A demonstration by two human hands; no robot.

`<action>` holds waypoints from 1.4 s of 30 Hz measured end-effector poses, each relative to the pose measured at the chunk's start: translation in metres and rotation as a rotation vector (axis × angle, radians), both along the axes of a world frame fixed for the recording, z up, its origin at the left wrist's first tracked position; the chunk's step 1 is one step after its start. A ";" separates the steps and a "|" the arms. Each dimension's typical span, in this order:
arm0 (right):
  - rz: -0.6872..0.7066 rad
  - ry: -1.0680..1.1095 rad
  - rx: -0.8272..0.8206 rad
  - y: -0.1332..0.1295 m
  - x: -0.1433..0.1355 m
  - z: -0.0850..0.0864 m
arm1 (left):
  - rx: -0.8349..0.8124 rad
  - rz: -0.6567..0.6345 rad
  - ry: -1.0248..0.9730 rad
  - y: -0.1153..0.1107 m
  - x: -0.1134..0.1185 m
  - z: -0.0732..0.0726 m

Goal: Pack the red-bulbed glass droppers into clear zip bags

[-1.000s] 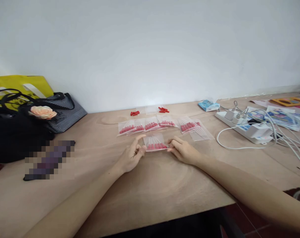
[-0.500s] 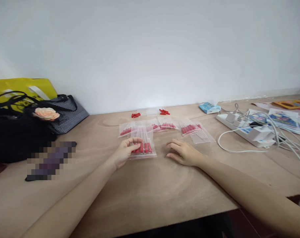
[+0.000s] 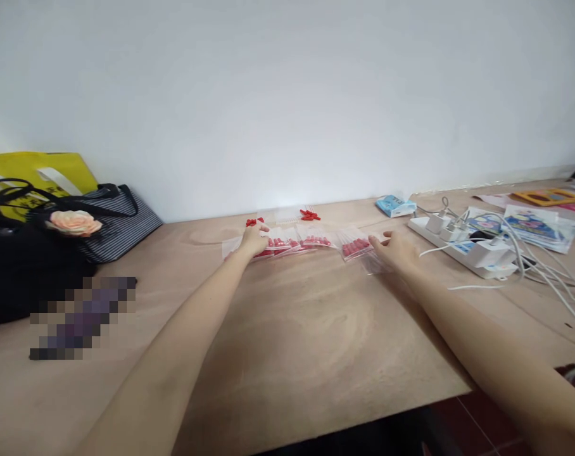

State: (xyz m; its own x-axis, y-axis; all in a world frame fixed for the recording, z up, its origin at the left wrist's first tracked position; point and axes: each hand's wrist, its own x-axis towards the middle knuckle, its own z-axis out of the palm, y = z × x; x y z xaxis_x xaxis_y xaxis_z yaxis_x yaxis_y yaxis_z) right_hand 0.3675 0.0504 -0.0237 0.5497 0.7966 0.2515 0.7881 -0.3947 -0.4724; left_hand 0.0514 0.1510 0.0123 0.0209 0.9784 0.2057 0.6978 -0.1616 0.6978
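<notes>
My left hand [image 3: 255,240] is over the left end of a row of clear plastic bags, its visible fingers stretched out. Beside it lies a clear bag [image 3: 278,244] of red-ended sticks, overlapping other bags. Part of the left-hand bags is hidden under this hand. A similar bag [image 3: 320,242] lies in the middle of the row. On the right, my right hand [image 3: 396,251] has its fingers apart at the edge of another bag of red-ended pieces [image 3: 354,247]. It partly covers a flat clear bag of pale sticks.
Small red pieces [image 3: 310,215] lie behind the bags near the wall. To the right are a white power strip [image 3: 463,250] with chargers and loose cables, a blue packet [image 3: 396,206] and printed sheets [image 3: 539,228]. Bags [image 3: 140,218] and a blurred dark object [image 3: 85,320] stand at left.
My left hand has moved forward with the held bag, which now lies among the others, and its fingers have loosened. My right hand has moved forward and right to the right-hand bag.
</notes>
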 end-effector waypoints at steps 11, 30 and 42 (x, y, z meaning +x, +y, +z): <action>0.146 0.379 -0.168 0.024 0.004 0.014 | 0.463 -0.331 0.225 -0.097 -0.021 -0.028; 0.632 1.220 -0.245 -0.064 -0.055 0.014 | 0.408 -0.682 0.140 -0.138 -0.025 -0.026; 1.268 0.894 -0.184 -0.046 -0.086 0.001 | 0.386 -0.791 0.123 -0.154 -0.025 -0.032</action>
